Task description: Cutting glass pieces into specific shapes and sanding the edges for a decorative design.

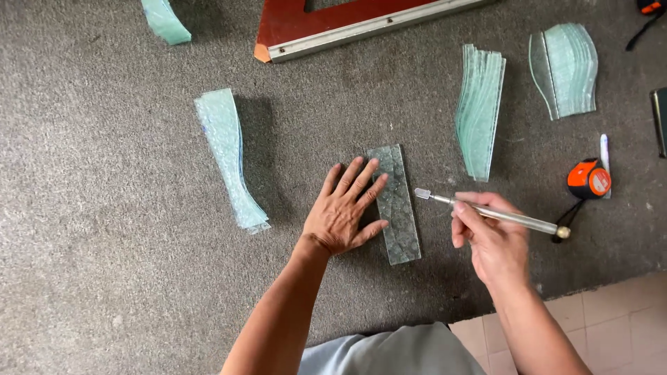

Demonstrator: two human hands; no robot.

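Patterned glass strip [396, 205]: long axis running away from the person, left hand [344, 212] flat on its left edge, right hand [490, 236] just right, gripping glass cutter [486, 212].

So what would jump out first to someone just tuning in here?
The left hand pressed flat on a textured glass strip at the centre of the grey carpet, and the right hand holding a metal glass cutter beside it. Wavy-cut glass stacks lie around.
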